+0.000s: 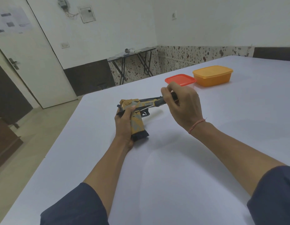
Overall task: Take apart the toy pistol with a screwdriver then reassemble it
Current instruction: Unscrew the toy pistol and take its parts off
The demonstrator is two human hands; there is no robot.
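Note:
A yellow and dark blue toy pistol (137,109) lies on its side near the middle of the white table (173,159), barrel pointing right and away. My left hand (124,127) grips its handle from the left, thumb resting on the frame. My right hand (181,103) holds a screwdriver (157,105) by its dark handle above the barrel. The thin metal shaft slants down to the left, and its tip touches the pistol's side just above the grip, by the trigger guard.
A clear box with a red lid (180,80) and an orange lidded box (212,75) stand on the table behind my right hand. The table's left edge runs diagonally beside my left arm. A folding table (131,56) and a door (27,62) are beyond.

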